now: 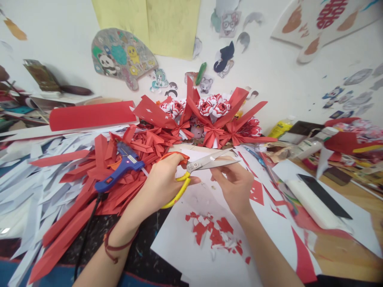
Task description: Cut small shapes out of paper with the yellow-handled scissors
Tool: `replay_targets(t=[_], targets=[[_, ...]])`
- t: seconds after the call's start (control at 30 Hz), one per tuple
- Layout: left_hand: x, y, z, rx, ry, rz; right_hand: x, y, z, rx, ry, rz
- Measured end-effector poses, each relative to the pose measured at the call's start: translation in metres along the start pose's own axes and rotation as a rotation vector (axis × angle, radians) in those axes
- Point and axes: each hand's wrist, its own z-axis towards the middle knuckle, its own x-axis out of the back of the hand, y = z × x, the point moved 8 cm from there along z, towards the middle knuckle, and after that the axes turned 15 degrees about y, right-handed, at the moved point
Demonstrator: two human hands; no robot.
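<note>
My left hand [161, 183] is wrapped round the handles of the scissors [194, 166], one handle orange-red and one yellow. The blades point right and stand slightly apart. At the blade tips is my right hand [233, 179], its fingers pinched together near a tiny white piece between the blades; what the fingers hold is mostly hidden. Below the hands, red and white paper scraps [215, 235] lie on a white sheet [176, 247].
A blue glue gun [119, 171] rests on folded red paper strips [74, 227] at left, beside white strips [18, 175]. Red paper bouquets [209, 119] stand at the wall. A black phone-like slab [324, 195] lies at right.
</note>
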Motion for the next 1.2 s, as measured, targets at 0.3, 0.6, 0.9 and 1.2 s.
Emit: replay_targets(t=[0.3, 0.6, 0.9, 1.2], targets=[[0.0011, -0.0003, 0.0003, -0.007, 0.014, -0.001, -0.0021, -0.0027, 0.0004, -0.028, -0.028, 0.041], [0.0003, -0.0006, 0.0004, -0.006, 0.005, -0.010, -0.0032, -0.0049, 0.0006, -0.048, -0.035, 0.074], [-0.0002, -0.0005, 0.0001, -0.006, 0.012, -0.018, -0.0010, -0.0023, 0.0006, -0.044, -0.005, 0.037], [-0.0018, -0.0005, 0.0000, -0.005, 0.007, -0.015, 0.0030, -0.0002, 0.0005, -0.012, 0.034, -0.004]])
